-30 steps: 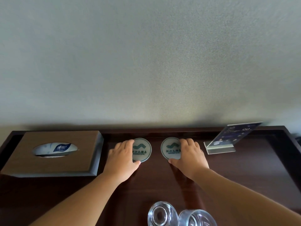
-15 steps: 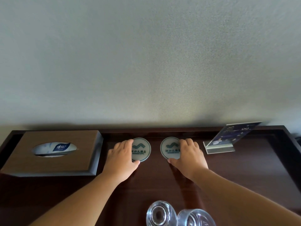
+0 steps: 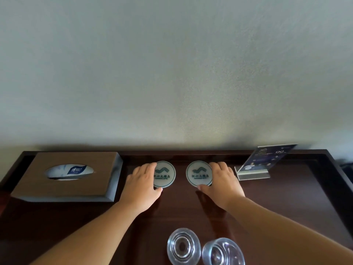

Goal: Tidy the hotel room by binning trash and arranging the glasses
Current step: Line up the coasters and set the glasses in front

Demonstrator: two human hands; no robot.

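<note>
Two glasses (image 3: 183, 245) (image 3: 222, 252), perhaps inverted, behind hands (image 3: 142, 183) (image 3: 221, 183).

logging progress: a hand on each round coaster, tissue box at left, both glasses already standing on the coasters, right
No: in the head view the left glass and right glass stand on the table nearer the camera, off the left coaster and right coaster. Left hand and right hand on those, tissue box at left: correct.

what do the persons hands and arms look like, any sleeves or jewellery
The left forearm and right forearm are bare to the frame edge: no sleeves show. The left hand and right hand wear no gloves, rings, watch or bracelet that can be seen.
</note>
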